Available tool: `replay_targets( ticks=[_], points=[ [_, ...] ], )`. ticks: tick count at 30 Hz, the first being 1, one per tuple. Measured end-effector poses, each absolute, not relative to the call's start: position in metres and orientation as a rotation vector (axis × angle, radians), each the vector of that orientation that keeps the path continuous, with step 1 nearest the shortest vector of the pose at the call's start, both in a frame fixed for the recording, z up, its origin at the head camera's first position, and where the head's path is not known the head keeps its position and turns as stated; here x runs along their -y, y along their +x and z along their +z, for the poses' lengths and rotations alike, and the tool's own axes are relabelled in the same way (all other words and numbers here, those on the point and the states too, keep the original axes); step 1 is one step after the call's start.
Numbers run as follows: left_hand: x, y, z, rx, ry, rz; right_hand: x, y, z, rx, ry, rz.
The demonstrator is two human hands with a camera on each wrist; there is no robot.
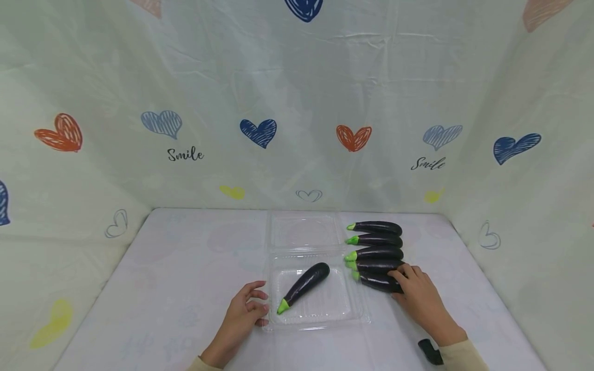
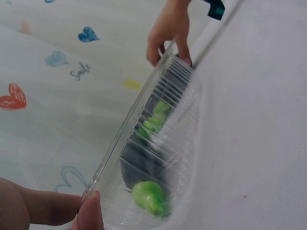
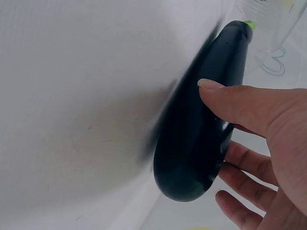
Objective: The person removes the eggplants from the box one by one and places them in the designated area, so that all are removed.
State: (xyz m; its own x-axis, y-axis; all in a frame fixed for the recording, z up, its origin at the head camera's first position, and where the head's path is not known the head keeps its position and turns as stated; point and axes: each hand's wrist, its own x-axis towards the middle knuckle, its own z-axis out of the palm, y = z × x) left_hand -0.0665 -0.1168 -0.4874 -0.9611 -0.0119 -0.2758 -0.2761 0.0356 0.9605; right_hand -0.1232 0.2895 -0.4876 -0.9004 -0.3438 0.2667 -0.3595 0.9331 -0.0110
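A clear plastic clamshell box (image 1: 320, 326) lies with its lid (image 1: 303, 232) folded back. One dark purple eggplant (image 1: 307, 282) rests slantwise inside, its green stem end toward the front left. My left hand (image 1: 246, 313) is at the box's left side; in the left wrist view, thumb and finger pinch the rim (image 2: 112, 151). On the right, my right hand (image 1: 424, 299) holds the blunt end of the nearest eggplant (image 1: 377, 281) in a stacked row. The right wrist view shows the thumb across that eggplant (image 3: 201, 124), with the other fingers partly hidden on its far side.
Several more eggplants (image 1: 378, 240) lie side by side behind the held one, stems pointing left toward the box. A white cloth covers the table (image 1: 185, 268). Behind hangs a pale curtain (image 1: 306, 93) printed with hearts. A dark band (image 1: 430, 352) is by my right wrist.
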Motion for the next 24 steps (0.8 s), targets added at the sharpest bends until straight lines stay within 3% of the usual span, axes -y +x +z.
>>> replay_targets(
  ticks=[13, 24],
  points=[
    [0.116, -0.067, -0.486, -2.109, -0.308, 2.035, -0.274, -0.116, -0.459, 2.760, 0.613, 0.103],
    [0.113, -0.071, -0.485, -2.142, -0.348, 2.024, -0.229, -0.116, -0.423, 2.657, 0.891, 0.104]
  ],
)
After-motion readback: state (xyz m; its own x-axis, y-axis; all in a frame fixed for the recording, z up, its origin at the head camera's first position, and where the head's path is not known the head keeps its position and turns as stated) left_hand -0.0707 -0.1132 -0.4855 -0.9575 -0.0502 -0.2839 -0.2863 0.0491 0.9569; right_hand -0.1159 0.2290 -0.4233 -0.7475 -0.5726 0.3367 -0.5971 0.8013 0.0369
